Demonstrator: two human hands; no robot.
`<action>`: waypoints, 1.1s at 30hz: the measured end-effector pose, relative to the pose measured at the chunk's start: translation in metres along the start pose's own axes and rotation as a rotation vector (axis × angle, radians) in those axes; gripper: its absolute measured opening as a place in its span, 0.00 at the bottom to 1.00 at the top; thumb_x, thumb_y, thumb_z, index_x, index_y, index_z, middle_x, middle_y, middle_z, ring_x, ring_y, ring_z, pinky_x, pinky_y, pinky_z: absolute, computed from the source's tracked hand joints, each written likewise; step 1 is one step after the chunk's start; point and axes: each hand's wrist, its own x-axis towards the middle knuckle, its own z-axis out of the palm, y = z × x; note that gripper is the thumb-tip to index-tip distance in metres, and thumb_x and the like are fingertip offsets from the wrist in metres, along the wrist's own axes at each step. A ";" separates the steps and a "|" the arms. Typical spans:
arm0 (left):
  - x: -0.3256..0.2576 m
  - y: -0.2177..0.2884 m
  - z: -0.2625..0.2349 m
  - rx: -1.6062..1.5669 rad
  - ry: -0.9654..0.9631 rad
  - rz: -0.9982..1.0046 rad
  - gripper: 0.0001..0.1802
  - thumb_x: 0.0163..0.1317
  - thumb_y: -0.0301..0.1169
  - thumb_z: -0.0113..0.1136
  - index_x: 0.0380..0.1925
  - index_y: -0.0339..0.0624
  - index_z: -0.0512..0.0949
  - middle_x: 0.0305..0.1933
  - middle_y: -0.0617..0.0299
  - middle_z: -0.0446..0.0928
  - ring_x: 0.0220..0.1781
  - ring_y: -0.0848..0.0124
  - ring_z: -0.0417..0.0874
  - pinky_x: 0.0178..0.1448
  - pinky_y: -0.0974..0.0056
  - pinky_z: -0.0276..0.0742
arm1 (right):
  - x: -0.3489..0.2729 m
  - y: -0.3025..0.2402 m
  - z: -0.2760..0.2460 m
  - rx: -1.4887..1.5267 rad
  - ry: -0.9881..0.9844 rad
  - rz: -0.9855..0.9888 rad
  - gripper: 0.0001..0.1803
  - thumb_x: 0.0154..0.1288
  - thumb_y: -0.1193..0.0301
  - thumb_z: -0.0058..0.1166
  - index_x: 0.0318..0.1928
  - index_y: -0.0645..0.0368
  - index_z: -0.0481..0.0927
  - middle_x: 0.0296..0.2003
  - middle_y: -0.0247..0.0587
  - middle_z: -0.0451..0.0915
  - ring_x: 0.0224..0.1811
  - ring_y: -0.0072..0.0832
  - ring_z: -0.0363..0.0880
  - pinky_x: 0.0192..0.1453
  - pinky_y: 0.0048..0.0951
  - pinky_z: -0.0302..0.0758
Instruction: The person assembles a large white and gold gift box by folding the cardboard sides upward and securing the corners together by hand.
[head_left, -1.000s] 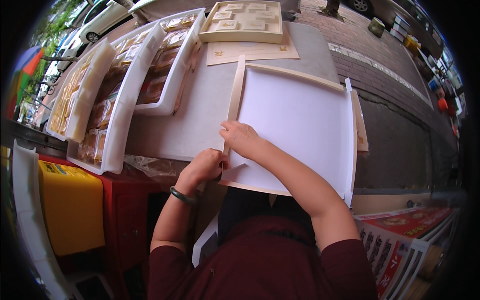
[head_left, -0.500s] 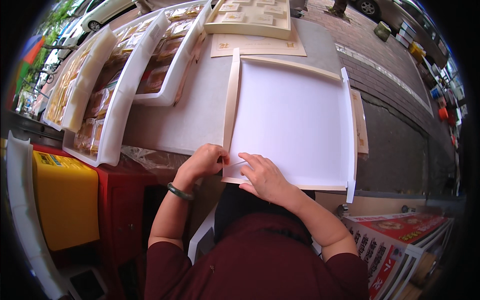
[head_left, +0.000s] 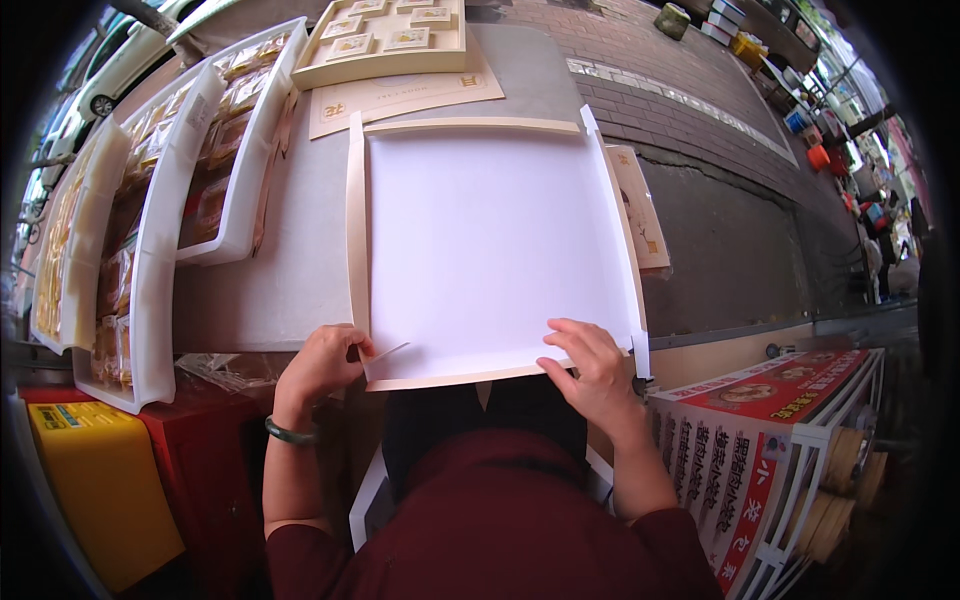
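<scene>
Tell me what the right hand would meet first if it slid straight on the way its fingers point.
The right hand already rests on the white sheet, fingers pointing up and left across it. Going on, it would likely cross bare sheet and meet the cream flap on the left edge first.

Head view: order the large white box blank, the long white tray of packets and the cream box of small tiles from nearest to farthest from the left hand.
Measured from the left hand:
1. Large white box blank, touched at its near left corner.
2. Long white tray of packets, off to the left on the table.
3. Cream box of small tiles, at the table's far edge.
</scene>
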 end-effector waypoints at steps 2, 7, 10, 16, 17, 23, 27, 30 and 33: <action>0.001 0.006 0.001 -0.001 0.009 -0.010 0.09 0.47 0.18 0.62 0.31 0.34 0.84 0.33 0.49 0.84 0.35 0.56 0.86 0.43 0.60 0.81 | -0.015 0.040 -0.030 -0.100 0.232 0.249 0.12 0.58 0.78 0.69 0.42 0.62 0.81 0.42 0.46 0.84 0.43 0.43 0.85 0.49 0.37 0.81; 0.013 0.016 0.005 0.030 -0.019 -0.041 0.09 0.47 0.17 0.62 0.31 0.34 0.85 0.33 0.49 0.84 0.34 0.57 0.86 0.43 0.60 0.81 | -0.057 0.121 -0.069 0.175 0.256 0.801 0.10 0.70 0.70 0.62 0.39 0.66 0.81 0.33 0.40 0.86 0.32 0.25 0.85 0.38 0.26 0.80; 0.010 0.018 0.003 0.037 -0.010 -0.053 0.09 0.47 0.17 0.64 0.30 0.33 0.85 0.31 0.50 0.83 0.33 0.57 0.85 0.42 0.60 0.81 | -0.052 0.131 -0.063 0.265 0.121 0.930 0.14 0.72 0.65 0.61 0.41 0.66 0.82 0.30 0.38 0.86 0.30 0.21 0.84 0.37 0.24 0.80; 0.007 0.020 0.002 0.016 0.004 -0.061 0.08 0.47 0.16 0.64 0.30 0.33 0.84 0.30 0.51 0.82 0.31 0.58 0.84 0.40 0.60 0.80 | -0.041 0.129 -0.061 0.170 -0.123 0.876 0.16 0.68 0.64 0.63 0.35 0.68 0.83 0.25 0.42 0.84 0.26 0.23 0.82 0.33 0.29 0.76; 0.007 0.019 0.002 0.009 0.001 -0.059 0.08 0.47 0.16 0.64 0.30 0.33 0.84 0.30 0.51 0.82 0.31 0.58 0.84 0.40 0.60 0.80 | -0.042 0.129 -0.060 0.165 -0.110 0.851 0.16 0.67 0.64 0.64 0.35 0.68 0.83 0.24 0.43 0.84 0.26 0.24 0.82 0.33 0.29 0.77; 0.009 0.011 0.004 0.021 0.013 -0.011 0.09 0.46 0.15 0.62 0.29 0.33 0.84 0.30 0.52 0.82 0.30 0.59 0.83 0.40 0.61 0.80 | -0.045 0.121 -0.058 0.028 -0.092 0.810 0.13 0.64 0.68 0.65 0.32 0.66 0.80 0.23 0.47 0.83 0.24 0.32 0.82 0.32 0.33 0.76; 0.009 0.013 0.004 0.003 0.004 -0.033 0.09 0.46 0.15 0.62 0.29 0.33 0.84 0.30 0.52 0.82 0.31 0.59 0.83 0.40 0.61 0.80 | -0.049 0.116 -0.046 -0.064 -0.002 0.752 0.13 0.64 0.70 0.65 0.29 0.64 0.77 0.20 0.46 0.81 0.23 0.38 0.82 0.30 0.36 0.76; 0.009 0.014 0.004 0.003 0.008 -0.029 0.09 0.46 0.15 0.62 0.29 0.33 0.84 0.30 0.52 0.82 0.31 0.59 0.83 0.40 0.61 0.80 | -0.051 0.114 -0.044 -0.055 0.062 0.744 0.12 0.64 0.70 0.66 0.31 0.64 0.78 0.21 0.45 0.82 0.23 0.36 0.82 0.30 0.34 0.76; 0.008 0.013 0.004 0.007 0.010 -0.037 0.09 0.46 0.15 0.62 0.29 0.33 0.84 0.30 0.52 0.83 0.31 0.59 0.84 0.40 0.61 0.80 | -0.050 0.110 -0.049 0.007 0.048 0.783 0.11 0.65 0.70 0.66 0.34 0.65 0.80 0.23 0.45 0.83 0.23 0.33 0.83 0.31 0.32 0.77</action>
